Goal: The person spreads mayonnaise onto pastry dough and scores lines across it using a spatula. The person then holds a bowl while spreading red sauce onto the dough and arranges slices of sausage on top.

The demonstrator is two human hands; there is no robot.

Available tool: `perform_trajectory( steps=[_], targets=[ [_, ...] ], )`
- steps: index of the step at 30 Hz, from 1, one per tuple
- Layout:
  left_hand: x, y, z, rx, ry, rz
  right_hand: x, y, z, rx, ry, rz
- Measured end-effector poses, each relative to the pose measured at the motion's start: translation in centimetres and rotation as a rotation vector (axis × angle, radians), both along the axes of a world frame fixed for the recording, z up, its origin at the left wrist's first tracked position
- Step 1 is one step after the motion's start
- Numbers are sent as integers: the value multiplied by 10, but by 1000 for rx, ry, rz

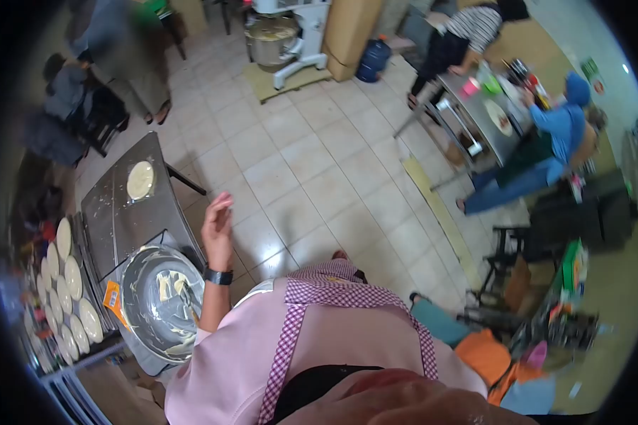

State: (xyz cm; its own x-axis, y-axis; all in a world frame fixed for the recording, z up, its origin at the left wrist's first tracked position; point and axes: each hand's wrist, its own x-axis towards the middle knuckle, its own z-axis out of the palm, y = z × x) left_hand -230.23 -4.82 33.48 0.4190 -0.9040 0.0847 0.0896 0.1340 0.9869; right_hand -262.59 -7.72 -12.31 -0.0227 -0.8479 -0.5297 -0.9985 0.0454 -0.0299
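My left hand (217, 225), with a dark watch (218, 276) on the wrist, is raised beside the metal table (113, 205). Its fingers are loosely extended and nothing shows in them. Nearest to it is a large metal bowl (136, 304), smeared with pale cream (169, 285). A spatula or similar tool (188, 301) leans inside the bowl; its exact kind is hard to tell. Farther up the table lies a flat round piece coated in pale cream (140, 180). My right hand is out of view.
Several pale oval pieces (73, 278) lie in rows at the left. An orange packet (113, 303) touches the bowl. A stand mixer (271, 35) and blue water jug (373, 60) stand ahead. Two people work at another table (500, 138) at right; others sit or stand upper left.
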Motion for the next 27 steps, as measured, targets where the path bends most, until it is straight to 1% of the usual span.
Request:
perform_trajectory(
  steps=[1, 2, 3, 4, 5, 6, 7, 8, 9, 10, 12, 13, 14, 15, 16, 17, 18, 19, 20, 22, 23, 24, 25, 26, 27],
  targets=[
    [-4, -25, -6, -17, 0, -30, -4, -1, -19, -11, -5, 57],
    [-11, -46, -6, -18, 32, -62, -30, -1, -54, -26, -6, 113],
    [-16, -68, -7, -20, 67, -93, -78, -6, -72, -41, -4, 170],
    [-16, -90, -14, -27, 67, -48, -142, -12, -84, -51, 1, 226],
    [-18, -107, -24, -20, 9, -44, -217, -14, -87, -47, 12, 281],
    [-19, -129, -29, -24, -52, -39, -273, -40, -63, -56, 19, 335],
    [-19, -149, -26, -24, -56, -4, -312, -69, -42, -64, 21, 381],
    [-20, -166, -23, 26, 48, 71, -334, -99, -30, -68, 18, 423],
    [-20, -176, -21, 84, 156, 145, -337, -121, -16, -62, 17, 463],
    [-16, -188, -19, 92, 154, 173, -335, -147, -18, -58, 16, 501],
    [-7, -214, -19, 75, 265, 226, -319, -217, -29, -61, 15, 566],
    [1, -224, -22, 67, 262, 250, -320, -375, -23, -295, -181, 342],
    [13, -230, -26, 60, 252, 302, -303, -503, 20, -518, -379, 107],
    [23, -236, -30, 56, 245, 354, -254, -526, 64, -726, -576, -139],
    [35, -243, -31, 73, 169, 418, -212, -589, 101, -645, -809, -256],
    [48, -250, -34, 64, 166, 440, -139, -620, 187, -414, -1179, -533],
    [63, -256, -38, 73, 156, 521, -91, -662, 212, -447, -1171, -490],
    [80, -265, -40, 87, 144, 597, -49, -693, 219, -479, -1162, -456],
    [98, -274, -42, 53, 213, 645, -9, -708, 218, -467, -1169, -460],
    [142, -300, -42, 65, 202, 670, 71, -736, 219, -434, -1220, -64],
    [166, -318, -43, 70, 209, 704, 112, -738, 217, -313, -1109, 23],
    [193, -334, -45, -22, 175, 707, 137, -726, 214, -180, -977, 104],
    [214, -354, -32, 11, 131, 740, 158, -729, 173, -20, -1114, 73],
    [236, -373, -23, -17, 109, 701, 176, -723, 163, 52, -741, 437],
    [263, -388, -18, -46, 83, 662, 170, -732, 76, 261, -953, 317]
  ],
)
